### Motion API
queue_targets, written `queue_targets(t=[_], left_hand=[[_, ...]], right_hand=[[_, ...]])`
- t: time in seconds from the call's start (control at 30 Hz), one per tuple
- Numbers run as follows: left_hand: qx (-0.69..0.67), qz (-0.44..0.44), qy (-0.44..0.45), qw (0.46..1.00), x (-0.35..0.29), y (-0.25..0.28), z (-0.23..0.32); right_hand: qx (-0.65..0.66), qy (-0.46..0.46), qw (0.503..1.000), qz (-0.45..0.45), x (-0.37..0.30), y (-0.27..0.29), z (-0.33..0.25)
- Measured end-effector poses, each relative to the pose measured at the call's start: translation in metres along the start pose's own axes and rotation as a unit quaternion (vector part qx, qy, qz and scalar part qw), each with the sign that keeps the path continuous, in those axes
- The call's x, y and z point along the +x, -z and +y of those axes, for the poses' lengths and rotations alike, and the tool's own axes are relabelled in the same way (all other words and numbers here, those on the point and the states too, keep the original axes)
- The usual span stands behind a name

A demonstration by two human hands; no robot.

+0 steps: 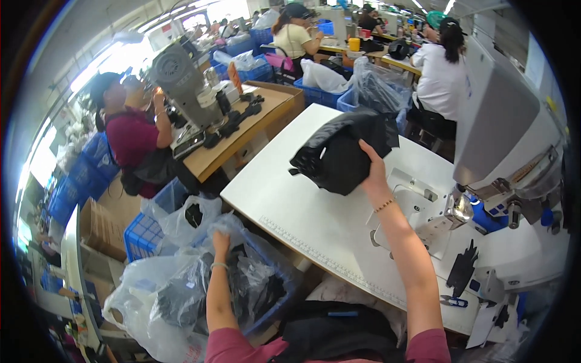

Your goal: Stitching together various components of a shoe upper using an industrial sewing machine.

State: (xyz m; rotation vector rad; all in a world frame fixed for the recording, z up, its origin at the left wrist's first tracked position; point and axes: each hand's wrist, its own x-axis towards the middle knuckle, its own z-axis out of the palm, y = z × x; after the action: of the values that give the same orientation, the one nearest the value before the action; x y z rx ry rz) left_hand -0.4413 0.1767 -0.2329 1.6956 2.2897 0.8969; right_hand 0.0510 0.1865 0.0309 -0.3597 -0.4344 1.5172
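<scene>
My right hand (375, 172) is closed on the near side of a black fabric bundle (345, 157), holding it over the white sewing table (284, 187). The bundle bulges, with several layered edges showing at its left end; its exact kind is unclear. To the lower left, my left hand (221, 242) grips the top of a clear plastic bag (181, 290). Dark pieces show through the bag, which bulges over a blue crate (275, 302) beside the table.
A large sewing machine (499, 115) stands at the table's right, with black strips (463, 266) and thread snips (454, 301) near its base. A ruler strip (327, 260) lines the near edge. Across the left, a co-worker (136, 139) sits at another machine (181, 78). More bagged crates stand behind.
</scene>
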Motion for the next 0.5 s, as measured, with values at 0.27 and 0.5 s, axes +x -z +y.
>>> queue_targets(t=[0.27,0.5], left_hand=[[-0.100,0.198,0.068,0.973,-0.018,0.055,0.013],[-0.431,0.348,0.090,0.828,-0.025,0.183,0.097]], right_hand=[[-0.513,0.407,0.738,0.161,0.047,-0.025,-0.006],[-0.586,0.485,0.631,0.152,0.068,-0.026,-0.034]])
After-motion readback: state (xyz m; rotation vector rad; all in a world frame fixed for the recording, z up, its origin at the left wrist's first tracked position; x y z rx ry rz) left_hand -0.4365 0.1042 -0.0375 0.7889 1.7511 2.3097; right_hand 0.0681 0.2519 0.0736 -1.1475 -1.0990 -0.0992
